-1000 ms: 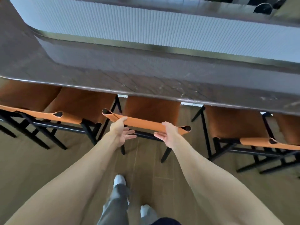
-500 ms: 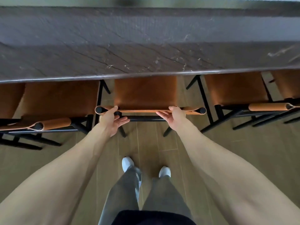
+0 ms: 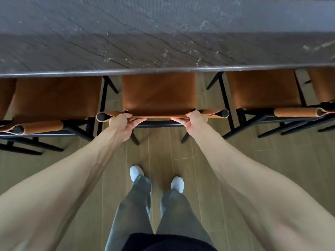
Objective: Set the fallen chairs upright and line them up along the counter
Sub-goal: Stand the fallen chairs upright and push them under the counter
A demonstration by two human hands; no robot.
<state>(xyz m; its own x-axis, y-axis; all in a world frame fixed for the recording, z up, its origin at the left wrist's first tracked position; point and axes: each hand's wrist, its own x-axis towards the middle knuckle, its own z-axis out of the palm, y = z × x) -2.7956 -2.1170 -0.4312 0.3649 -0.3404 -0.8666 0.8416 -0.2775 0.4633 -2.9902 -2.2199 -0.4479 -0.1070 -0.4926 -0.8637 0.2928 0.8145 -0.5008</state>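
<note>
A middle chair (image 3: 158, 93) with a tan leather seat and black frame stands upright, its seat tucked partly under the dark marble counter (image 3: 163, 37). My left hand (image 3: 122, 124) grips the left part of its leather backrest strap. My right hand (image 3: 196, 120) grips the right part of the same strap. A left chair (image 3: 54, 98) and a right chair (image 3: 262, 89) of the same kind stand upright on either side along the counter.
More tan seats show at the far left edge (image 3: 6, 95) and far right edge (image 3: 322, 84). The wooden plank floor (image 3: 272, 169) lies behind the chairs. My feet in white shoes (image 3: 136, 172) stand just behind the middle chair.
The middle chair has turned from angled to square with the counter edge. My fingers have closed around its backrest, and my view has moved closer over the counter.
</note>
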